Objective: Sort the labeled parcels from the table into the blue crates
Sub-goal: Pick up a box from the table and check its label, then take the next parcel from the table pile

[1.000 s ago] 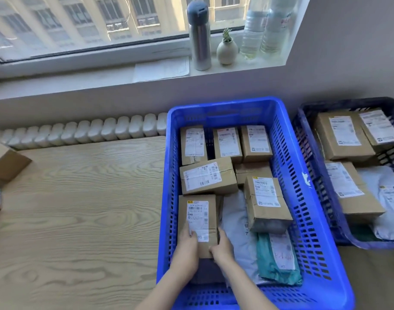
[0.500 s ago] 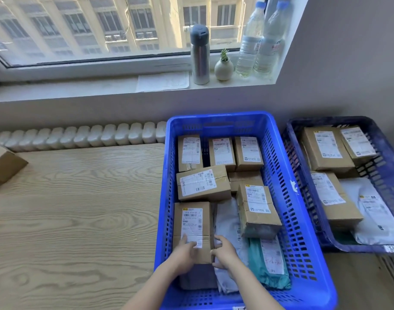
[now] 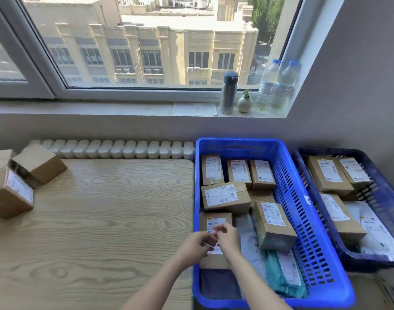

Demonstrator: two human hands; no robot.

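Both hands hang over the near-left corner of the bright blue crate (image 3: 238, 143), which stands just right of the desk (image 3: 102, 220). The left grip (image 3: 196, 245) and right grip (image 3: 228, 237) are close together, fingers curled, above a brown box (image 3: 216, 218) that lies label-up against the crate's left wall. Motion blur smears the fingers, so I cannot tell whether either grip grasps the box, merely touches it, or is released. Beyond that box a second box (image 3: 225, 196) lies crosswise, and three more (image 3: 239, 173) stand in a row along the far wall. A tilted box (image 3: 273, 222) leans on a grey mailer (image 3: 247, 238), with a teal bag (image 3: 278, 274) at the near right. A darker crate (image 3: 339, 151) just to the right holds labelled boxes (image 3: 330, 175) and a white mailer (image 3: 374, 231). At the desk's far left edge, well apart from the crates, sit the unsorted parcels: one box with its label facing right (image 3: 11, 193) and a plain one (image 3: 40, 163) tipped at an angle behind it, the two touching or nearly so. A white radiator (image 3: 115, 149) runs behind the desk. On the sill stand a steel flask (image 3: 229, 92), a small vase (image 3: 244, 104) and two water bottles (image 3: 274, 88), beside a sheet of paper (image 3: 194, 109).
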